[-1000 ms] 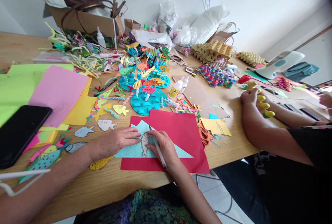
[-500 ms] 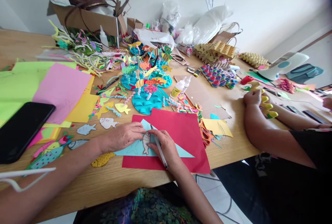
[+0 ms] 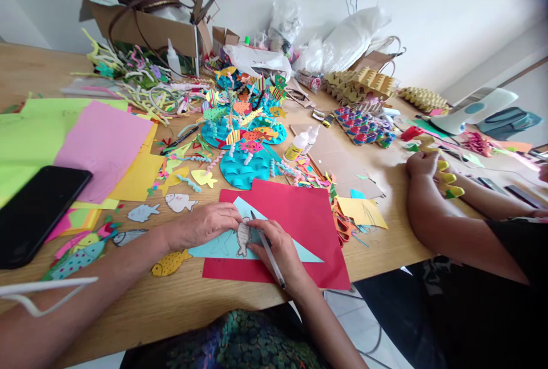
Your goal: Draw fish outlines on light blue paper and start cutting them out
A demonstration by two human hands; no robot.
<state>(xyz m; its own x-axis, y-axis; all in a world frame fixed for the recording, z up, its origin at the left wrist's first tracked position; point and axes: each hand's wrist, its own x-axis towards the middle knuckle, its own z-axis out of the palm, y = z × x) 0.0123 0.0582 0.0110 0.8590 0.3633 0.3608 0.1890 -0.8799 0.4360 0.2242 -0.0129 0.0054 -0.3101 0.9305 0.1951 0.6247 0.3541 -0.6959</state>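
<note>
A light blue paper triangle (image 3: 299, 251) lies on red sheets (image 3: 295, 203) before me. On it rests a small grey paper fish (image 3: 244, 238) with drawn lines, and a pencil outline shows left of it. My left hand (image 3: 208, 222) lies flat on the triangle, its fingertips at the fish's upper end. My right hand (image 3: 276, 248) is closed on a clear pen (image 3: 272, 259), with fingers touching the fish's right side. Cut fish surround my left arm: a white one (image 3: 180, 202), a light blue one (image 3: 142, 212) and a yellow dotted one (image 3: 170, 262).
A black phone (image 3: 43, 209) and coloured sheets (image 3: 103, 141) lie at left. Behind are blue bases with paper fish (image 3: 245, 168), glue bottles (image 3: 296, 146) and orange scissors (image 3: 342, 229). At right, another person's hands (image 3: 422, 163) hold a yellow egg-carton piece (image 3: 447, 178).
My right hand and the pen have shifted slightly right and down, away from the fish's upper end. My left hand stays in place. The whole view has moved a little.
</note>
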